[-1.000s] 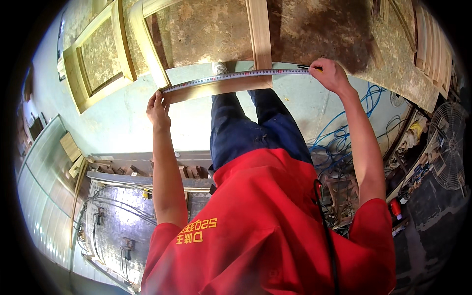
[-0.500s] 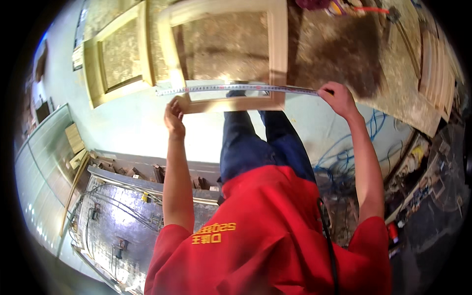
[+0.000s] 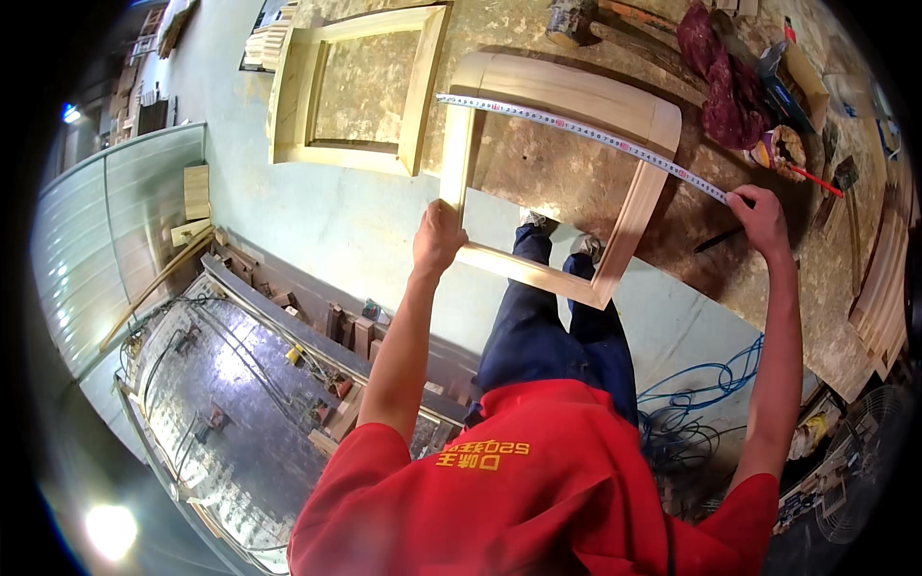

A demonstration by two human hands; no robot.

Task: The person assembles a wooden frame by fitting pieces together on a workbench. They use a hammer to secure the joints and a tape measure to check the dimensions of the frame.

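Note:
A pale wooden frame [image 3: 622, 230] with a wide rail at its far side rests partly on a stained work board, its near corners jutting over the floor. My left hand [image 3: 439, 237] is closed around its left side, close to the near left corner. Across the far part of the frame runs a white tape measure [image 3: 595, 135], slanting down to the right. My right hand [image 3: 761, 219] pinches the tape's right end, beyond the frame's right side. No tape case shows; the fingers may cover it. A thin dark stick [image 3: 718, 239] lies just left of that hand.
Another wooden frame [image 3: 420, 91] lies at the far left of the work board [image 3: 615, 62]. Dark red cloth [image 3: 715, 86], a box and a red-handled tool [image 3: 818, 180] sit at far right. Blue hose [image 3: 711, 379] coils on the floor. A metal-topped machine table [image 3: 221, 384] stands at lower left.
The view has shifted, showing more of the board. The tape now lies farther up the frame and slants. My left hand, its fingers looser before, now grips the frame's left side.

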